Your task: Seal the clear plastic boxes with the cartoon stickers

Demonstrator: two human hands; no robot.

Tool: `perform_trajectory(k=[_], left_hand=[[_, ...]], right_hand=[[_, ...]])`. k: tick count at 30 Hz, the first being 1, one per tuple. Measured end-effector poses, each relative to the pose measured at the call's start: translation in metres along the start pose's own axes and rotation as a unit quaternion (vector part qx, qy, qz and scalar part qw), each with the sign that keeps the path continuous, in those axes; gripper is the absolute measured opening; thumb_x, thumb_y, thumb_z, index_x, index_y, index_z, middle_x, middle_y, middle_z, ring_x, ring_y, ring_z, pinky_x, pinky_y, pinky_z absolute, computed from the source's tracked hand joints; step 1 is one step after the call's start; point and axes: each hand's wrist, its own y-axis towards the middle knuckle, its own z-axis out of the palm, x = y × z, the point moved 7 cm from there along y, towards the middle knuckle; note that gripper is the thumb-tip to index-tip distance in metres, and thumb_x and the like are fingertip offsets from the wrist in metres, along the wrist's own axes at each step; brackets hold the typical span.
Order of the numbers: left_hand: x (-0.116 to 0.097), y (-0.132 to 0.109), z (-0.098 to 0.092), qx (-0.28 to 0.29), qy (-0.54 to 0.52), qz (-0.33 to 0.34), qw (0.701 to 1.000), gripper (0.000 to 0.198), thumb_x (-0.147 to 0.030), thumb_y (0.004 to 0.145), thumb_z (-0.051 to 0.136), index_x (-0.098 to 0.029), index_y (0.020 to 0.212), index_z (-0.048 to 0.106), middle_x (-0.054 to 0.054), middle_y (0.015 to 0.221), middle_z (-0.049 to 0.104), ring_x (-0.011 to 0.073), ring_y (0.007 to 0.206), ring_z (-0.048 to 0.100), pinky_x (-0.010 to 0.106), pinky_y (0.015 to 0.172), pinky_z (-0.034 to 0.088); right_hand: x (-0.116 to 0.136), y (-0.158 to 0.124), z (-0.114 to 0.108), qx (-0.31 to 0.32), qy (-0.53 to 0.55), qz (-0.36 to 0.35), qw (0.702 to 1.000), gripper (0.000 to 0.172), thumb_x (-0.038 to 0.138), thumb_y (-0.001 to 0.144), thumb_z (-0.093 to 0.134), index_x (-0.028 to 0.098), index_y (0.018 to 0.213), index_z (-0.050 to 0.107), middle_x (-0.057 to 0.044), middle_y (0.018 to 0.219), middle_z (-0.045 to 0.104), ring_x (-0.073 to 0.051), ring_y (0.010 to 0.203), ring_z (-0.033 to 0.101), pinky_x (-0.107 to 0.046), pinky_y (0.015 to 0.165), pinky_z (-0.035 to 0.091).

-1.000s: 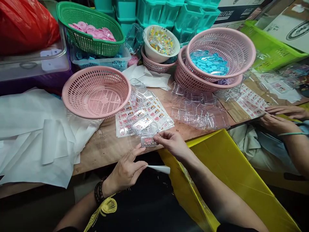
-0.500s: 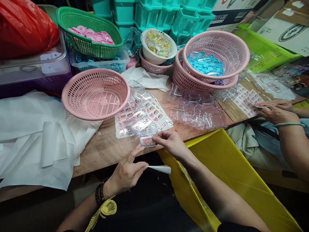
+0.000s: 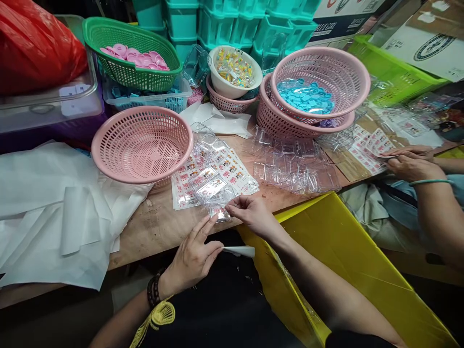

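My right hand [image 3: 253,215] pinches the edge of a small clear plastic case [image 3: 218,211] with a pink printed label inside, at the table's front edge. My left hand [image 3: 194,253] touches the case's left side with its forefinger while thumb and fingers pinch a white strip of backing paper [image 3: 239,250]. Just behind the case lie sheets of pink printed stickers [image 3: 232,169] with more clear cases [image 3: 212,186] on top.
An empty pink basket [image 3: 143,145] stands left of the stickers, white paper sheets [image 3: 54,203] further left. A pile of clear cases [image 3: 293,166] lies right. Stacked pink baskets hold blue pieces [image 3: 306,96]. A yellow bin [image 3: 348,256] sits below right. Another person's hands [image 3: 409,162] handle stickers at far right.
My hands and the small case have shifted slightly; my left forefinger now rests against the case. The other person's hands have moved left onto their sticker sheet.
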Motion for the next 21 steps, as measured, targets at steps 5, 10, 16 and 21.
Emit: perform_trajectory(k=[5,10,16,21], left_hand=[[0.002,0.003,0.0,-0.002,0.011,-0.01,1.0,0.013,-0.017,0.095,0.057,-0.019,0.096,0.069,0.013,0.154,0.044,0.0307,0.142,0.042,0.048,0.11,0.05],[0.002,0.005,0.002,0.003,0.009,-0.009,1.0,0.013,-0.015,0.095,0.057,-0.018,0.096,0.069,0.013,0.154,0.045,0.0313,0.143,0.041,0.048,0.111,0.048],[0.002,0.007,0.001,0.014,-0.008,-0.012,1.0,0.015,-0.017,0.096,0.054,-0.018,0.096,0.069,0.015,0.156,0.042,0.0326,0.145,0.039,0.052,0.112,0.046],[-0.002,0.013,-0.02,0.006,-0.042,-0.019,0.999,0.016,-0.016,0.096,0.055,-0.016,0.095,0.071,0.017,0.157,0.041,0.0356,0.15,0.029,0.057,0.116,0.038]], right_hand=[[0.015,-0.01,0.001,-0.059,-0.204,-0.049,0.976,0.02,0.04,0.085,0.064,0.021,0.076,0.066,-0.002,0.066,0.065,-0.017,0.06,0.057,-0.028,0.057,0.036],[0.02,-0.022,0.003,-0.099,-0.367,-0.056,0.923,0.026,0.048,0.092,0.059,0.023,0.093,0.066,-0.007,0.072,0.07,-0.025,0.068,0.066,-0.03,0.06,0.035],[0.008,-0.029,-0.026,-0.183,-0.395,-0.012,0.9,0.033,0.05,0.092,0.058,0.019,0.102,0.061,-0.009,0.07,0.068,-0.026,0.063,0.064,-0.031,0.056,0.035],[0.036,-0.057,-0.027,-0.093,-0.244,-0.22,0.94,0.036,0.051,0.09,0.062,0.019,0.109,0.062,-0.01,0.094,0.071,-0.023,0.084,0.067,-0.032,0.072,0.049]])
